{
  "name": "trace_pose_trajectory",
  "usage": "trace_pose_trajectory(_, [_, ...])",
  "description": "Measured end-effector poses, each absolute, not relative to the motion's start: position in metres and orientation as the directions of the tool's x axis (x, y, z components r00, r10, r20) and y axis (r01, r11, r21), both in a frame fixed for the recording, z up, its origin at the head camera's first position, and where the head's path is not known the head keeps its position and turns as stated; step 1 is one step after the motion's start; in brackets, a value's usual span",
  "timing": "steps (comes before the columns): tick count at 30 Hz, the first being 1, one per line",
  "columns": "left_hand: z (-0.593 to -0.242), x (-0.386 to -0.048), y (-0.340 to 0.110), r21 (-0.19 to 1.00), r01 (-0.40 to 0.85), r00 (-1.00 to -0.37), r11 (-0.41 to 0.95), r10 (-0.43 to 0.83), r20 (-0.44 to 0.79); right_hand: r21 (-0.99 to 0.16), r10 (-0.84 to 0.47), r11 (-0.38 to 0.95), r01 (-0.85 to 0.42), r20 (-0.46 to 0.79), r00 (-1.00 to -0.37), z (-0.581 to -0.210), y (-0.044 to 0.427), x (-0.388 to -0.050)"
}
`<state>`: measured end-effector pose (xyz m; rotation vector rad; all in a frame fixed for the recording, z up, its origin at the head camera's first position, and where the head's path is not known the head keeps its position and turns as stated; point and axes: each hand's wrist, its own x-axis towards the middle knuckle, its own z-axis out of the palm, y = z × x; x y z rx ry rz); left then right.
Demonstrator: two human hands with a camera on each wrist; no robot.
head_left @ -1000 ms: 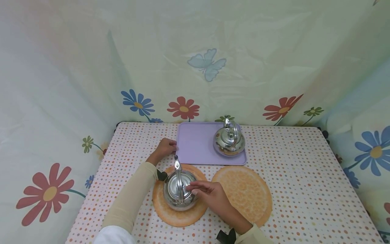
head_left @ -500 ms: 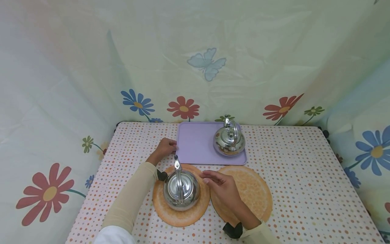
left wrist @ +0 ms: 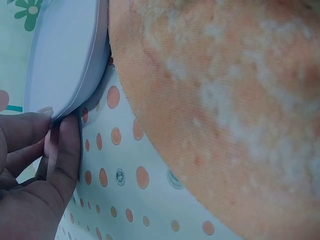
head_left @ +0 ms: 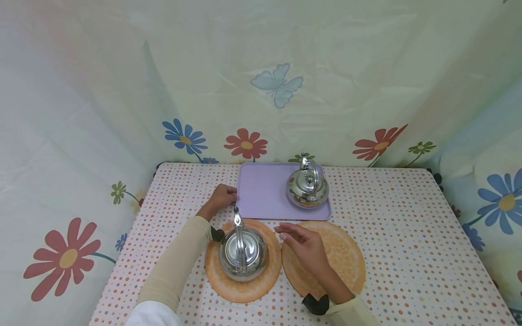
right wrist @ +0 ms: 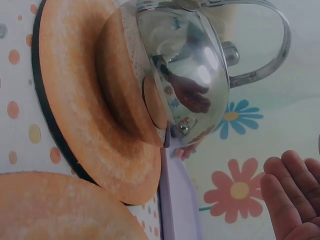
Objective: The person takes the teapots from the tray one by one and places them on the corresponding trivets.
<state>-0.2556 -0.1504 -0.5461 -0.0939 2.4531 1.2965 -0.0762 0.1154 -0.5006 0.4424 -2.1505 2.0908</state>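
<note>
My left hand (head_left: 221, 197) pinches the left edge of the lilac tray (head_left: 261, 192). In the left wrist view, the thumb lies over the tray's rim (left wrist: 75, 95) and fingers tuck beneath it. A shiny metal kettle (head_left: 257, 262) stands upright on the left round mat (head_left: 253, 296), its spout toward the back. To its right, my right hand (head_left: 307, 249) hovers over the other mat with relaxed fingers, holding nothing and apart from the kettle. A second metal kettle (head_left: 299, 197) sits on the tray's right side.
Two orange, bread-patterned round mats lie side by side in front of the tray; the right mat (head_left: 344, 253) is partly under my right hand. A dotted cloth (head_left: 408, 235) covers the table. A flower-print curtain (head_left: 326, 90) hangs behind and at both sides.
My right hand has drawn away from the front kettle to the right, over the right mat. The left hand, tray and both kettles stay where they were.
</note>
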Motion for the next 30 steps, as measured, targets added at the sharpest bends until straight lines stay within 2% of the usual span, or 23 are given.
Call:
trace_pose_trajectory(17, [-0.541, -0.252, -0.150, 0.774, -0.234, -0.932, 0.588, 0.092, -0.351, -0.980, -0.080, -0.003, -0.199, 0.199, -0.977, -0.505, 0.124, -0.078])
trace_pose_trajectory(30, [-0.542, -0.250, -0.147, 0.792, -0.221, -0.936, 0.570, 0.104, -0.336, -0.968, -0.028, 0.044, -0.248, 0.247, -0.969, -0.506, 0.137, -0.086])
